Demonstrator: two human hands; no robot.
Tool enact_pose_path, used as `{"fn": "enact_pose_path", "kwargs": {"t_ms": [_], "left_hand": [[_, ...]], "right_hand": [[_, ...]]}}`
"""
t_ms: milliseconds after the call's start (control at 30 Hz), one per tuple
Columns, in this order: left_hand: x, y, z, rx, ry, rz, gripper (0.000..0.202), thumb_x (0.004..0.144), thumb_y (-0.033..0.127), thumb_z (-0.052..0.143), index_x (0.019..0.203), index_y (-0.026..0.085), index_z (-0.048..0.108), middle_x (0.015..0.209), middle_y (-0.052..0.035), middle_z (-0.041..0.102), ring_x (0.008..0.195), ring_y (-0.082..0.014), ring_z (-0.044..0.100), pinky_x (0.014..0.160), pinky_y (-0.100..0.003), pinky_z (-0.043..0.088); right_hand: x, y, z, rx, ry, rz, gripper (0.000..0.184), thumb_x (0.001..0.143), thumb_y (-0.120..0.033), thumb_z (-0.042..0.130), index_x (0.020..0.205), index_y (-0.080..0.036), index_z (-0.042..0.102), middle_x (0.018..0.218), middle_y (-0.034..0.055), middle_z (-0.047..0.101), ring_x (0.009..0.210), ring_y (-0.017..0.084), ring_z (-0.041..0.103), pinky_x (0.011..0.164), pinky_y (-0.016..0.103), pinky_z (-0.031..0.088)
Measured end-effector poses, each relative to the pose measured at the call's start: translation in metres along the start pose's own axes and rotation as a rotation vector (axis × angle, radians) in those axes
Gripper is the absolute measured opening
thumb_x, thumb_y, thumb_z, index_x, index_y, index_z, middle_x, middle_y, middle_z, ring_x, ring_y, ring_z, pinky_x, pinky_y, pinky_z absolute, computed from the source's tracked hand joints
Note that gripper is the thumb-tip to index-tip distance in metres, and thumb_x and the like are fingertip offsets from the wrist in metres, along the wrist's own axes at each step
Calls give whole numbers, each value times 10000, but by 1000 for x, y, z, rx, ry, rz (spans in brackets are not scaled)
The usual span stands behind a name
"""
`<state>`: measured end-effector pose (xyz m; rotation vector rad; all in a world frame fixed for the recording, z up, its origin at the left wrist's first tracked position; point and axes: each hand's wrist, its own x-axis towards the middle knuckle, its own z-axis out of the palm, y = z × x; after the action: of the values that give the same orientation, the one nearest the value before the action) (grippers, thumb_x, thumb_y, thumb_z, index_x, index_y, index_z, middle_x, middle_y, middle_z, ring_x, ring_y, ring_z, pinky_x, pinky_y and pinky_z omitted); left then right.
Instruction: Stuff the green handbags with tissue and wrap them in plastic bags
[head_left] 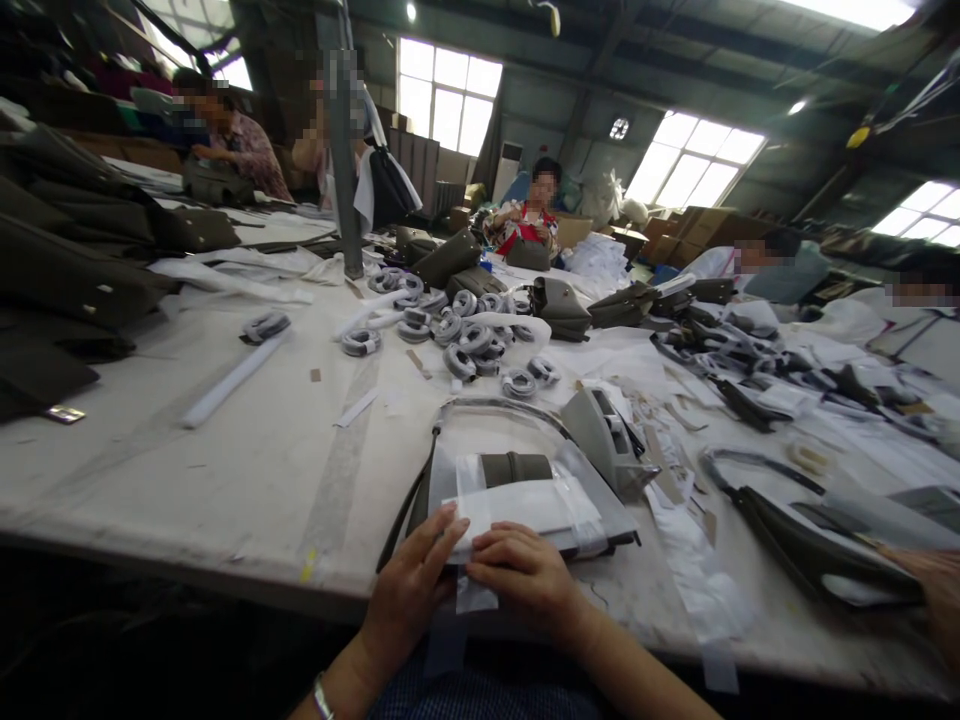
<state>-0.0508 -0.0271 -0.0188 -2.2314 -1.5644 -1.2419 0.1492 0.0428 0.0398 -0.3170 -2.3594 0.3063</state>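
Note:
In front of me a dark olive handbag (412,510) lies on the table, its strap (504,405) wrapped in clear film and looped to the far side. A white wrapping sheet (536,505) covers much of it, with strips of clear tape across. My left hand (411,565) is closed on the sheet's near left edge, fingertips on top. My right hand (531,575) is closed on the near edge just beside it, fingers bent. A tape strip (477,590) hangs below the fingers. A grey tape dispenser (606,440) stands against the bag's far right corner.
Wrapped strap coils (474,340) lie in a heap beyond the bag. Dark bags (67,240) are piled at left. Another handbag (806,540) lies at right, near a co-worker's hand (941,600). A metal post (345,150) rises from the table. Co-workers sit around it.

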Motion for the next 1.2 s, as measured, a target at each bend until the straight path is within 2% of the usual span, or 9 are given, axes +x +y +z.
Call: {"fn": "enact_pose_path", "kwargs": {"t_ms": [133, 267, 367, 533, 700, 800, 967, 1100, 1200], "left_hand": [[4, 1, -4, 53, -58, 94, 425, 973, 186, 481, 1397, 204, 511, 1411, -82, 573, 1326, -209, 509, 1077, -349, 480], [6, 1, -7, 54, -89, 109, 439, 979, 192, 474, 1418, 189, 484, 1400, -60, 587, 1352, -204, 480, 1095, -362, 469], [5, 0, -6, 55, -111, 102, 464, 982, 201, 470, 1446, 197, 448, 1413, -57, 576, 1354, -202, 479, 1098, -365, 469], [1, -3, -2, 41, -136, 78, 544, 956, 258, 543, 1476, 195, 398, 1410, -80, 576, 1343, -222, 492, 1093, -392, 478], [9, 3, -13, -27, -224, 17, 578, 928, 225, 564, 1480, 201, 392, 1463, -81, 521, 1382, -237, 441, 1123, -416, 444], [15, 8, -20, -69, -284, -18, 602, 904, 283, 600, 1467, 188, 412, 1482, -84, 498, 1392, -254, 427, 1130, -427, 436], [15, 4, -11, -25, -119, 25, 410, 957, 181, 516, 1365, 221, 540, 1347, -48, 629, 1297, -212, 540, 1067, -397, 499], [11, 2, -8, -32, -105, 39, 420, 957, 144, 509, 1367, 229, 542, 1364, -47, 617, 1308, -209, 530, 1061, -390, 507], [10, 3, -8, -48, -128, 25, 445, 954, 122, 507, 1382, 242, 529, 1390, -46, 596, 1329, -214, 508, 1079, -401, 493]], "right_hand": [[-6, -7, -11, 43, -82, 2, 258, 930, -244, 625, 1185, -238, 662, 1032, 56, 754, 1112, 194, 669, 1072, 390, 476], [-4, -13, -29, 218, -63, 206, 402, 961, -488, 524, 1231, -216, 647, 1085, 88, 741, 1079, 221, 683, 1049, 388, 503], [2, -10, -27, 78, -5, 281, 356, 982, -395, 515, 1276, -231, 629, 1165, 92, 718, 1125, 224, 660, 1056, 410, 495], [2, 1, -4, -230, -104, 196, 532, 913, -406, 640, 1395, -208, 537, 1296, 123, 655, 1248, 265, 585, 1126, 505, 410], [-8, 4, 5, -310, -89, 156, 461, 977, -306, 529, 1427, -206, 500, 1319, 102, 643, 1278, 238, 562, 1155, 468, 370], [-11, 4, 10, -344, -57, 143, 455, 993, -307, 495, 1431, -185, 492, 1326, 102, 639, 1294, 231, 547, 1179, 458, 327], [-16, 3, 16, -378, -25, 172, 464, 988, -316, 524, 1430, -179, 491, 1350, 101, 621, 1314, 234, 528, 1208, 457, 271], [-36, -11, 13, -360, -61, 96, 416, 988, -142, 473, 1398, -197, 522, 1396, 62, 586, 1385, 217, 443, 1216, 460, 256], [-53, -27, 17, -306, -102, -25, 367, 989, -125, 475, 1328, -213, 586, 1355, 21, 623, 1364, 193, 467, 1194, 424, 314]]}}
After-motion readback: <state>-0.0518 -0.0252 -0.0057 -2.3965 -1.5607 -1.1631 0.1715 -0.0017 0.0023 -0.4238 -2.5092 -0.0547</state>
